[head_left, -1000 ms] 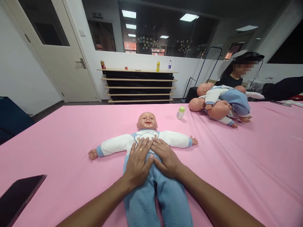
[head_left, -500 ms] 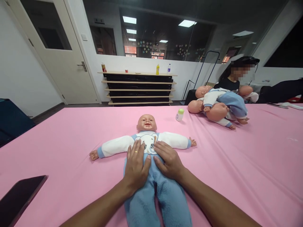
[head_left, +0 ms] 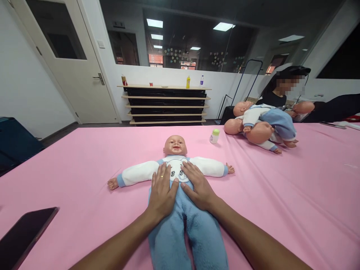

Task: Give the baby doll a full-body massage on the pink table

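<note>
A baby doll [head_left: 184,217] lies on its back on the pink-covered table [head_left: 84,157], head away from me and arms stretched out sideways. It wears blue fuzzy trousers and a white top with an animal face on the front. My left hand [head_left: 163,191] rests flat on the left side of its belly and chest, with a ring on one finger. Flat on the right side of the chest lies my right hand [head_left: 199,185]. Both hands are open, fingers stretched out, and the animal face shows partly between them.
A small bottle with a green cap [head_left: 214,136] stands beyond the doll. More dolls [head_left: 260,123] are piled at the far right, near a seated person [head_left: 274,93]. A phone [head_left: 26,236] lies at the near left. Shelves [head_left: 167,98] stand against the back wall.
My hands have slid slightly up the doll's chest, the right hand's fingers now covering more of the animal face. At the far right, the person's doll has shifted rightward.
</note>
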Demonstrator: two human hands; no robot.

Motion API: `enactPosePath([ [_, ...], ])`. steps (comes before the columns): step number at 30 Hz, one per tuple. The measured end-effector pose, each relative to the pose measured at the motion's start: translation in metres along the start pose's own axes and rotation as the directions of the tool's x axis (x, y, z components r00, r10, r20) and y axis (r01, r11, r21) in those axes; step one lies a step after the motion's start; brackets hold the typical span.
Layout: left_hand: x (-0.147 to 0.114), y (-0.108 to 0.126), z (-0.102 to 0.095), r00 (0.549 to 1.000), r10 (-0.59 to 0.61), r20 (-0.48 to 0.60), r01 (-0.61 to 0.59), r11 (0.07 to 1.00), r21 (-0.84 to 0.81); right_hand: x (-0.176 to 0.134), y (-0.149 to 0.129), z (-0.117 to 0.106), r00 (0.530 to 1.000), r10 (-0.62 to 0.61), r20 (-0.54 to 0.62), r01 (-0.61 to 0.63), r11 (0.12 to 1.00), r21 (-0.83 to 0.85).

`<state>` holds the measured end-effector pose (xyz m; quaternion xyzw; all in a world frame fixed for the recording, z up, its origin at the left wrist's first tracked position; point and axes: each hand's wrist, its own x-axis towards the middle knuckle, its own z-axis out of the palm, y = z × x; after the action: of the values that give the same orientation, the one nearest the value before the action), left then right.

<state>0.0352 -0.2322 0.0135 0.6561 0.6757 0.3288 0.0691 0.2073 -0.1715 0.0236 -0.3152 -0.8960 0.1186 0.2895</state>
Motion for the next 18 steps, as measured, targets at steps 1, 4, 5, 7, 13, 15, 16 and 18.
enactPosePath([
  [1, -0.002, 0.000, 0.001, 1.000, -0.013, -0.023, 0.013, 1.000, 0.001, -0.002, 0.000, 0.000, 1.000, 0.003, -0.030, -0.003, 1.000, -0.006],
  [4, -0.009, 0.003, -0.001, 0.996, 0.051, -0.069, -0.048, 0.998, 0.043, -0.007, -0.003, -0.002, 0.987, -0.082, -0.140, 0.079, 0.997, -0.026],
  [5, -0.011, 0.005, -0.003, 0.992, 0.115, -0.056, -0.112, 0.991, 0.069, -0.008, -0.004, -0.004, 0.977, -0.144, -0.157, 0.141, 0.990, -0.026],
  [7, -0.015, 0.009, -0.008, 0.967, 0.254, 0.002, -0.253, 0.962, 0.103, -0.008, -0.007, -0.007, 0.955, -0.266, -0.131, 0.268, 0.964, -0.003],
  [13, -0.006, 0.013, -0.014, 0.942, 0.320, 0.100, -0.328, 0.942, 0.077, 0.003, -0.009, -0.010, 0.971, -0.232, 0.062, 0.229, 0.972, 0.044],
  [15, -0.003, 0.011, -0.011, 0.961, 0.258, 0.096, -0.265, 0.962, 0.064, 0.005, -0.008, -0.009, 0.984, -0.159, 0.086, 0.158, 0.987, 0.017],
  [16, -0.001, 0.009, -0.009, 0.971, 0.223, 0.086, -0.228, 0.972, 0.060, 0.006, -0.007, -0.008, 0.987, -0.130, 0.092, 0.130, 0.991, 0.008],
  [18, 0.000, 0.005, -0.004, 0.987, 0.151, 0.052, -0.154, 0.987, 0.052, 0.005, -0.006, -0.006, 0.993, -0.086, 0.087, 0.086, 0.996, 0.001],
])
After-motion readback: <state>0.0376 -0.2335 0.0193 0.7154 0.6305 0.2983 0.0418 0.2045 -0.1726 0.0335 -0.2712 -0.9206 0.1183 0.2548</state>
